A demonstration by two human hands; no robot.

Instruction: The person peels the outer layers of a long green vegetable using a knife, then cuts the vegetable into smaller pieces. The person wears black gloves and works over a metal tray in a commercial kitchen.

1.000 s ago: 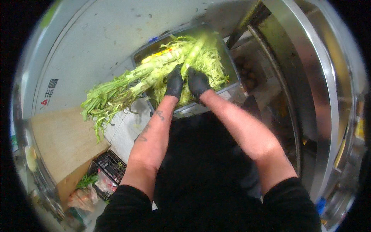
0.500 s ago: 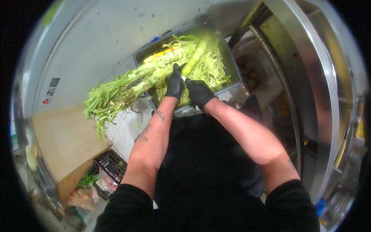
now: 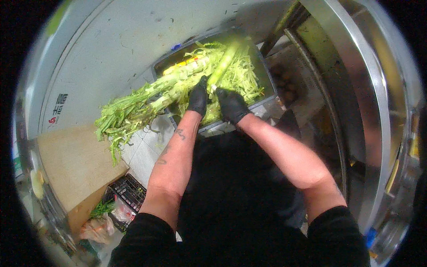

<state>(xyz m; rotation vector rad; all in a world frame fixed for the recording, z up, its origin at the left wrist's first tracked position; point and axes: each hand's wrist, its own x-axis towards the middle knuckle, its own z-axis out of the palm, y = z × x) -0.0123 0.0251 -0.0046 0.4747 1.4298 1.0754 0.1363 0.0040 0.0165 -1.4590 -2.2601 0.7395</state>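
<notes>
1. We're bringing both forearms up from the lower edge and converging over the grey bin; our left forearm is running steeply upward, dark markings showing on its inner side; our right forearm is bending at the elbow and slanting in more.
2. We're wearing black gloves; our left hand is pointing away from us, thumb side up, curling against the left of the pale green stalk's near end; its fingers are hiding from view, so we can't tell how tightly they're closing.
3. Our right hand is angling inward, fingers bunching just right of that same end; we can't tell what, if anything, they're pinching.
4. The stalk is lying over the bin, slanting away and slightly right, blurring at its far end; shredded green peelings are spreading beneath and right of it.
5. Leafy stems are lying to the left, their leaves hanging over the bin's left side; a yellow-and-red item is showing just behind them.
6. Lower left, a black crate is sitting beside a tan board.
</notes>
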